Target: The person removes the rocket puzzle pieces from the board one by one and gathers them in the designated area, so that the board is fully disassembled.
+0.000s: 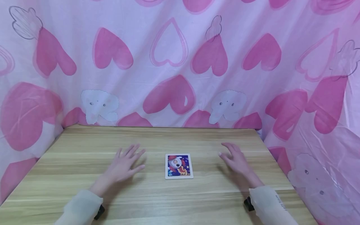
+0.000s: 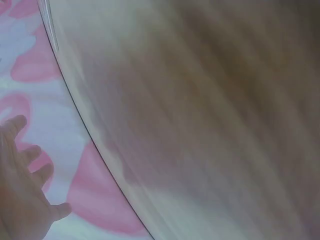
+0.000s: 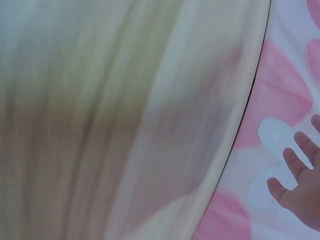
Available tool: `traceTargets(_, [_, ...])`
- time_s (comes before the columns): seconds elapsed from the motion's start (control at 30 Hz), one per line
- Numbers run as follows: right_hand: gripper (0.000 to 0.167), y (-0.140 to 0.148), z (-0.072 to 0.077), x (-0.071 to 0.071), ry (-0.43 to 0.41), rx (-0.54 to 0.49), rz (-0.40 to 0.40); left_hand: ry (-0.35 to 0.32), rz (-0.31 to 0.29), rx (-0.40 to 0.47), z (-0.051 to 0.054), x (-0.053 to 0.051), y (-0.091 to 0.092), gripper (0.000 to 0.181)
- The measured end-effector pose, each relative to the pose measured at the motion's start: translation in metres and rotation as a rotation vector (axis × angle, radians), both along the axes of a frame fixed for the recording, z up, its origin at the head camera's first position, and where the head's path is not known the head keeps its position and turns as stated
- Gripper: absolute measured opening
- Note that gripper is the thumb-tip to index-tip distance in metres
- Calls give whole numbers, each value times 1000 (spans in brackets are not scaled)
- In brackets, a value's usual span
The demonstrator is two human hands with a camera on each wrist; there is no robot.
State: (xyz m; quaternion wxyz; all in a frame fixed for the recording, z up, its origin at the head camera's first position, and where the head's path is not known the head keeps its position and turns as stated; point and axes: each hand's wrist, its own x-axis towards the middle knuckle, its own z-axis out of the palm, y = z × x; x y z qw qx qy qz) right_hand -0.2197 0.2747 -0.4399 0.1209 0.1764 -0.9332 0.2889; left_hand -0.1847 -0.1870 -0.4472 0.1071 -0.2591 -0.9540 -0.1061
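A white-bordered picture card (image 1: 179,166) lies flat on the wooden table, its face showing a red and white rocket on a dark blue starry ground. To its left my left hand (image 1: 125,165) hovers over the table with fingers spread, apart from the card. On the card's other side my right hand (image 1: 235,159) is held over the table, fingers loosely bent and holding nothing. The left wrist view shows the left hand (image 2: 25,185) at its lower left edge, fingers apart. At the right edge of the right wrist view, the right hand (image 3: 300,185) shows separated fingers.
The light wood-grain table (image 1: 180,200) reaches back to a pink curtain (image 1: 174,68) printed with hearts and white elephants, which also hangs along both sides. A small black device (image 1: 248,203) sits at the right wrist, another (image 1: 99,212) at the left.
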Motion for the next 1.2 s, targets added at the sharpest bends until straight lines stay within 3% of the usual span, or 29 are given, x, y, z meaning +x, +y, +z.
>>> traceTargets(0.2, [40, -19, -3, 5, -78, -132, 30, -22, -60, -22, -9, 7, 15, 62])
traceTargets(0.43, [31, -43, -6, 8, -190, -255, 36, -134, -145, -58, -10, 15, 32, 62])
traceTargets(0.67, [25, -69, -7, 8, -290, -257, 24, -199, -205, -108, -9, 20, 47, 65])
traceTargets(0.77, [21, -80, -10, 5, -292, -261, 36, -225, -219, -118, -9, 22, 53, 66])
traceTargets(1.07, [17, -103, -15, -4, -289, -236, 78, -178, -284, -123, -10, 22, 65, 65])
traceTargets(1.2, [17, -111, -17, -9, -287, -230, 112, -187, -292, -133, -10, 23, 70, 66])
